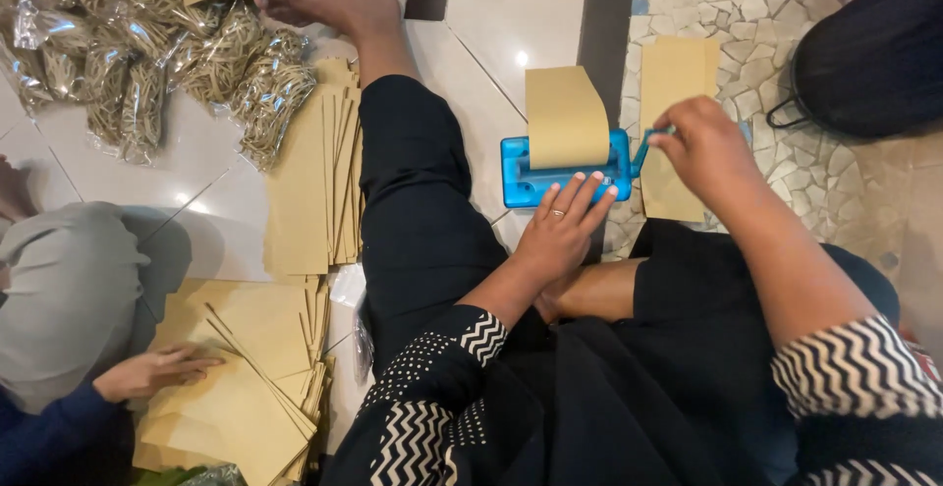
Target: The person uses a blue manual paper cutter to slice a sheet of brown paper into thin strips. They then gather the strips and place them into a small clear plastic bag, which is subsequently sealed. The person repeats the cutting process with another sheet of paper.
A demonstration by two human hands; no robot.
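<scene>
Glossy white floor tiles (511, 15) on the left, pale mosaic stone flooring (776, 15) on the right; person sits on the floor, legs in black, one bare foot (324, 3) stretched fwd. Small blue hand-crank machine (565, 170) sits on the floor btwn the knees, w/ a tan paper sheet (567, 118) curling up out of its top. Left hand (562, 231) lies flat, fingers spread, fingertips resting on the machine's near edge; ring on one finger; holds nothing. Right hand (709, 147) is closed around the blue crank handle (656, 135) at the machine's right side. Another tan sheet (676, 83) lies flat on the mosaic just behind the right hand. Left of the leg: stacks of tan envelopes (314, 182), plastic bags of rubber bands (147, 54) beyond. Bottom left, a co-worker's hand (157, 368) rests on a second envelope pile (246, 388). Black bag (874, 44) top right.
</scene>
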